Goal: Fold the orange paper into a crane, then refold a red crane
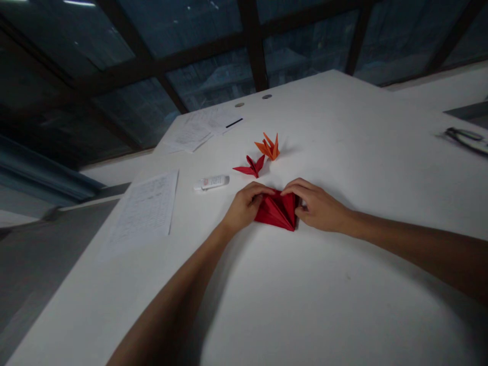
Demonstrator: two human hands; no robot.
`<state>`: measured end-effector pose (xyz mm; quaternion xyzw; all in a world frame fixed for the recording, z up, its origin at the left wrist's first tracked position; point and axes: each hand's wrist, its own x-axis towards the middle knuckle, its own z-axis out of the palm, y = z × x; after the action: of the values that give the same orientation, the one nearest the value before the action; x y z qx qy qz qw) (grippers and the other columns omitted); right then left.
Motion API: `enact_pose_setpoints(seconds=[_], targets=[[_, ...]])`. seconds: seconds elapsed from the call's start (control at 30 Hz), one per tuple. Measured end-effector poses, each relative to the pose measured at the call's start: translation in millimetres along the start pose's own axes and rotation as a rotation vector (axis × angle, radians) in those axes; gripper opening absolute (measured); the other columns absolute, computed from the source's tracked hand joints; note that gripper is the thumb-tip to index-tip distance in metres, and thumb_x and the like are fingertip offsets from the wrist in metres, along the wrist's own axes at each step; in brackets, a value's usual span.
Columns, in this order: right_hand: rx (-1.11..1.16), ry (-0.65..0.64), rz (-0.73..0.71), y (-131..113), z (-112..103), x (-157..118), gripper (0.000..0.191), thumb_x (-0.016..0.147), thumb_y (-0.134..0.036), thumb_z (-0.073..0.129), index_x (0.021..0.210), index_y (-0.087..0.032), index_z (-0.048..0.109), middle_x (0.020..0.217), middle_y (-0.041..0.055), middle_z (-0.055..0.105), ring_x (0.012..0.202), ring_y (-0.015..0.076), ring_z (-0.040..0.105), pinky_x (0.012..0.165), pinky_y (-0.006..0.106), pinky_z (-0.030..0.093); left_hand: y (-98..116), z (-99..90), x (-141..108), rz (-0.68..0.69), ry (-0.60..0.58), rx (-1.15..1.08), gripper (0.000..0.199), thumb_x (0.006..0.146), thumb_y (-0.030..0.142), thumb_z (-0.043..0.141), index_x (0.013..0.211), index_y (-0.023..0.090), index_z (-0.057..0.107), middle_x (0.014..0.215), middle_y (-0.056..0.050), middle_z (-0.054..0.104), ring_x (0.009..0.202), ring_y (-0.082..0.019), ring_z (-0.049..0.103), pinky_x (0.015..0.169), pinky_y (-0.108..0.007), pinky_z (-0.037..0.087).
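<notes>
A piece of red folded paper [276, 211] lies on the white table, with creases fanning toward its lower right corner. My left hand [246, 203] grips its left side, fingers curled over the upper edge. On the opposite side, my right hand [314, 204] pinches the upper right part between thumb and fingers. Just beyond the paper stands a small red origami crane [253, 166]. An orange origami crane [270, 147] is slightly farther back and to the right.
A white tube [211, 183] lies left of the cranes. Printed sheets [147, 208] rest at the left edge, with more papers [198, 127] and a dark pen [234, 122] farther back. A black-handled tool [467, 138] is at the far right of the table [343, 295].
</notes>
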<state>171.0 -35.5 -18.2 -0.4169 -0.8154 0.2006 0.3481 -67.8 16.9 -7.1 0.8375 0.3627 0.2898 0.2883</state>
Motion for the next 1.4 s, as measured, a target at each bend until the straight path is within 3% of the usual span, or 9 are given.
enact_pose_setpoints(seconds=[0.17, 0.27, 0.5, 0.63, 0.87, 1.0, 1.1, 1.27, 1.4], targets=[[0.014, 0.012, 0.010, 0.7, -0.4, 1.0, 0.039, 0.077, -0.002, 0.055, 0.110, -0.022, 0.064, 0.111, 0.0065, 0.067, 0.098, 0.0204, 0.066, 0.091, 0.036, 0.055, 11.0, -11.0, 1.0, -0.058, -0.165, -0.034, 0.018, 0.087, 0.015, 0.060, 0.093, 0.021, 0.077, 0.109, -0.007, 0.070, 0.098, -0.019, 0.066, 0.089, -0.033, 0.053], [0.016, 0.021, 0.006, 0.7, -0.4, 1.2, 0.029, 0.081, -0.005, 0.056, 0.104, -0.022, 0.065, 0.109, 0.0068, 0.068, 0.096, 0.0205, 0.066, 0.090, 0.036, 0.054, 19.1, -19.0, 2.3, -0.064, -0.274, -0.091, 0.010, 0.089, 0.023, 0.066, 0.088, 0.019, 0.074, 0.111, -0.008, 0.068, 0.101, -0.020, 0.065, 0.092, -0.033, 0.052], [0.018, 0.078, 0.052, 2.0, 0.8, 2.5, 0.020, 0.083, -0.005, 0.055, 0.091, -0.022, 0.063, 0.101, 0.0051, 0.068, 0.093, 0.0200, 0.066, 0.087, 0.035, 0.053, 19.9, -21.9, 4.6, -0.019, -0.388, 0.003, 0.027, 0.082, 0.048, 0.078, 0.086, 0.021, 0.075, 0.109, -0.008, 0.066, 0.108, -0.025, 0.062, 0.098, -0.039, 0.050], [0.032, 0.102, 0.059, 4.2, 1.5, 2.5, 0.021, 0.084, -0.003, 0.054, 0.088, -0.022, 0.062, 0.098, 0.0039, 0.066, 0.091, 0.0187, 0.065, 0.085, 0.033, 0.051, 16.1, -17.4, 4.1, 0.036, -0.359, 0.061, 0.025, 0.085, 0.046, 0.076, 0.091, 0.022, 0.076, 0.106, -0.007, 0.066, 0.105, -0.024, 0.060, 0.099, -0.040, 0.048], [0.040, 0.100, 0.072, 3.0, 1.4, 3.3, 0.021, 0.085, -0.004, 0.052, 0.091, -0.021, 0.060, 0.095, 0.0038, 0.066, 0.091, 0.0191, 0.063, 0.084, 0.032, 0.048, 15.3, -18.4, 3.2, -0.007, -0.335, -0.093, 0.024, 0.095, 0.036, 0.063, 0.086, 0.017, 0.072, 0.096, -0.006, 0.065, 0.094, -0.020, 0.059, 0.091, -0.033, 0.047], [0.070, 0.142, 0.116, 3.6, 0.8, 3.6, 0.019, 0.086, -0.007, 0.052, 0.094, -0.022, 0.059, 0.095, 0.0033, 0.065, 0.089, 0.0192, 0.063, 0.082, 0.033, 0.049, 11.7, -19.5, 0.8, -0.094, -0.315, -0.215, 0.021, 0.092, 0.036, 0.066, 0.087, 0.016, 0.072, 0.094, -0.005, 0.067, 0.087, -0.017, 0.058, 0.082, -0.030, 0.046], [0.128, 0.173, 0.169, 4.9, -0.2, 3.1, 0.017, 0.091, -0.013, 0.052, 0.104, -0.022, 0.059, 0.100, 0.0044, 0.065, 0.090, 0.0196, 0.066, 0.081, 0.033, 0.051, 8.7, -18.5, -0.8, -0.187, -0.223, -0.336, 0.021, 0.090, 0.036, 0.068, 0.086, 0.016, 0.071, 0.090, -0.005, 0.069, 0.086, -0.018, 0.061, 0.082, -0.031, 0.046], [0.155, 0.148, 0.169, 4.7, -1.2, 2.1, 0.022, 0.096, -0.025, 0.056, 0.118, -0.023, 0.056, 0.113, 0.0072, 0.066, 0.096, 0.0212, 0.068, 0.085, 0.037, 0.053, 6.7, -18.4, -1.2, -0.227, -0.067, -0.455, 0.015, 0.082, 0.029, 0.073, 0.077, 0.015, 0.072, 0.130, -0.013, 0.070, 0.119, -0.028, 0.063, 0.108, -0.041, 0.041], [0.133, 0.129, 0.148, 2.7, -0.9, 1.9, 0.025, 0.096, -0.028, 0.061, 0.120, -0.023, 0.057, 0.119, 0.0082, 0.063, 0.095, 0.0204, 0.069, 0.091, 0.039, 0.054, 6.1, -20.9, -1.6, -0.228, -0.010, -0.463, 0.010, 0.081, 0.024, 0.069, 0.074, 0.017, 0.072, 0.142, -0.012, 0.065, 0.123, -0.029, 0.061, 0.112, -0.046, 0.039]])
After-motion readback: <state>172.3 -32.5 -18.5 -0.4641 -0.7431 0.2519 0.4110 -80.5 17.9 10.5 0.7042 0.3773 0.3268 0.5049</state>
